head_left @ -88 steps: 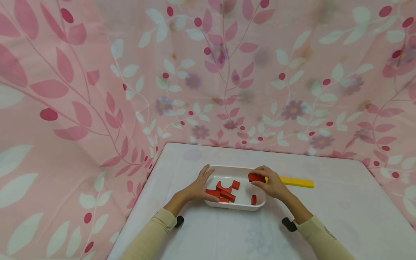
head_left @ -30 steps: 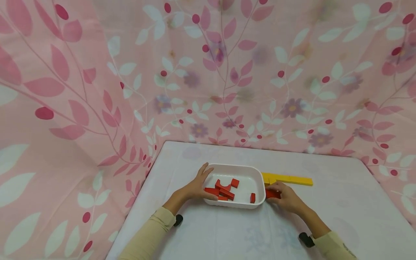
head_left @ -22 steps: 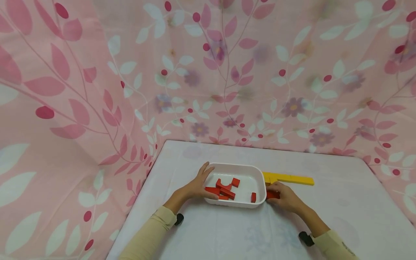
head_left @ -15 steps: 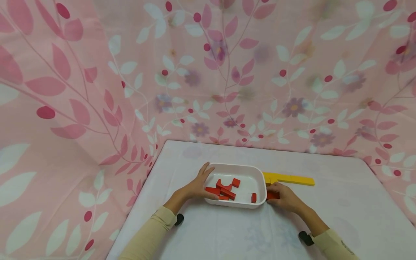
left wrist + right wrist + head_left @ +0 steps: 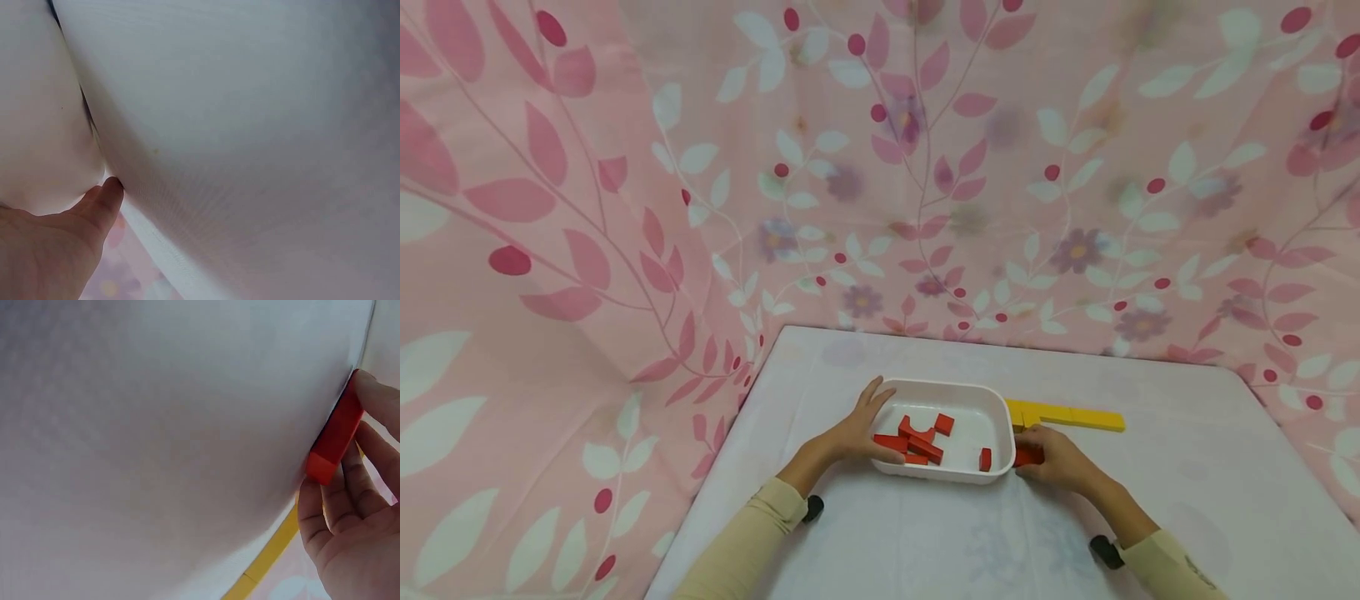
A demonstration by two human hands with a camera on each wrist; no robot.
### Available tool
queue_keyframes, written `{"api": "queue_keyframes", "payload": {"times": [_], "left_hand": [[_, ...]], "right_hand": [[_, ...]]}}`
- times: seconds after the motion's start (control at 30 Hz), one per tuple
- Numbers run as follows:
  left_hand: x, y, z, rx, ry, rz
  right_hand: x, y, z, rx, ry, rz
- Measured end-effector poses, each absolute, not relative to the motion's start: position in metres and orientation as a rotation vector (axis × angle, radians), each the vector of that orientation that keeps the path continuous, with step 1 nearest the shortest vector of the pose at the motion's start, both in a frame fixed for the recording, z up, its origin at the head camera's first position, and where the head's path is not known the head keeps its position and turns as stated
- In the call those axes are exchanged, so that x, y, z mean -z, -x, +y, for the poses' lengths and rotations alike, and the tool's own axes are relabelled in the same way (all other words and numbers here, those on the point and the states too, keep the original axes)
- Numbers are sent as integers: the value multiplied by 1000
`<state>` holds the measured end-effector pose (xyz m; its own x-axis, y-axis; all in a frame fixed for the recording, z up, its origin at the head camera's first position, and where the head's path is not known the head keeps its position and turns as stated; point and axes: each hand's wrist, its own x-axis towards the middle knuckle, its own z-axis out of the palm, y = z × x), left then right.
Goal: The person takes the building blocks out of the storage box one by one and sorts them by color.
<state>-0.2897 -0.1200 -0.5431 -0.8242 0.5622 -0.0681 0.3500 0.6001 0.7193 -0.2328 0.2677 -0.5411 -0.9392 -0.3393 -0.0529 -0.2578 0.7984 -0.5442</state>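
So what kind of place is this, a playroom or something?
More likely a small staged tabletop booth than a real room. Pink leaf-and-flower fabric hangs on all sides, a pale cloth covers the table, and the only props are a white tray of red blocks and a yellow strip.

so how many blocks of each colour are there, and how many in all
red blocks: 7 (6 in the white tray, 1 red block held by the right hand)
yellow blocks: 3, going by faint seams
total: 10
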Motion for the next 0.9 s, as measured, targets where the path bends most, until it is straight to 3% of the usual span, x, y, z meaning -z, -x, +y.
{"api": "queue_keyframes", "payload": {"times": [0.47, 0.9], "left_hand": [[540, 288, -120, -1057, -740, 2540], [542, 288, -119, -1062, -727, 2540]], "right_hand": [[509, 227, 272, 968, 482, 3011], [497, 231, 231, 1026, 557, 2907]]}}
